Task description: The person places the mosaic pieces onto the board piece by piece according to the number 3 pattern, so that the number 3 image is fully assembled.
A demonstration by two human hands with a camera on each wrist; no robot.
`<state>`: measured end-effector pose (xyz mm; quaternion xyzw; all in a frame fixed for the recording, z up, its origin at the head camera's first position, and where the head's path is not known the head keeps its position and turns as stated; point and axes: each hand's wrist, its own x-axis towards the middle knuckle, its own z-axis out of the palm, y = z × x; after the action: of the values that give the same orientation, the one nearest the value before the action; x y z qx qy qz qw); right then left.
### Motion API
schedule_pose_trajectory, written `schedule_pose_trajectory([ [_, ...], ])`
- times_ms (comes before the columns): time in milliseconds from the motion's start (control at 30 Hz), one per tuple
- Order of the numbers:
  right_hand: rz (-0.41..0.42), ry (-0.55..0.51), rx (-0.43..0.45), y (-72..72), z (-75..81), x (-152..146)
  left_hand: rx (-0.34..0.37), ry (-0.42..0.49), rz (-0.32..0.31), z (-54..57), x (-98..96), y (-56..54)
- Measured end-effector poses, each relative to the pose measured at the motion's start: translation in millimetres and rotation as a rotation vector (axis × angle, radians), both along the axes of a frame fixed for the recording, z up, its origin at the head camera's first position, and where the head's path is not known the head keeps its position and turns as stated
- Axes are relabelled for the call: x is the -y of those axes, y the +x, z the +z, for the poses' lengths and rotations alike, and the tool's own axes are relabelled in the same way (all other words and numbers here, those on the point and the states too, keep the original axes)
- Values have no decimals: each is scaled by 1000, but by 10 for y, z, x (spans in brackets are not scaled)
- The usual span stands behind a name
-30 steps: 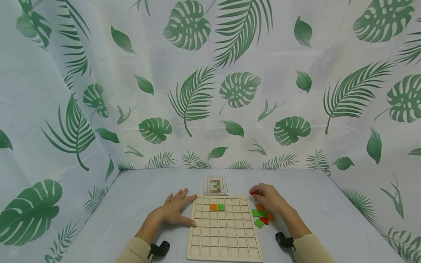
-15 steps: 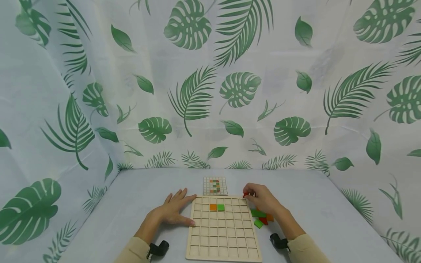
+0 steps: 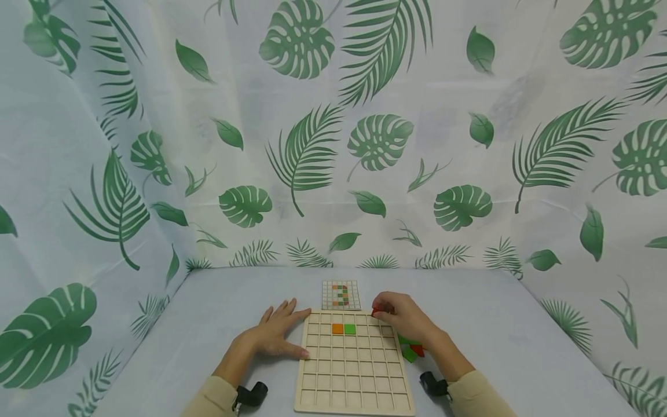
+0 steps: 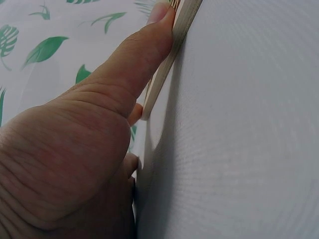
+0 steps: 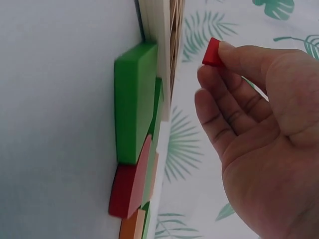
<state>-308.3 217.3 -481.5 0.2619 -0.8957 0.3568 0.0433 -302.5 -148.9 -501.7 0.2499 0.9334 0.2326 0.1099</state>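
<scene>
Right grip (image 3: 402,314) pinches red piece (image 5: 212,52) | left grip (image 3: 276,336) spread, touching board (image 3: 353,367) | shape unclear | line up before lowering

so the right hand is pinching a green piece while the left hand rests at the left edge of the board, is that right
Not quite: the right hand is pinching a red piece, as the right wrist view shows. The left hand does rest at the left edge of the board.
</scene>
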Motion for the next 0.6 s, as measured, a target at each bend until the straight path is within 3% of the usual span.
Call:
schedule_pose_trajectory([
  [600,53,65,47,-11,13,122,3,-11,-4,11,10,11],
])
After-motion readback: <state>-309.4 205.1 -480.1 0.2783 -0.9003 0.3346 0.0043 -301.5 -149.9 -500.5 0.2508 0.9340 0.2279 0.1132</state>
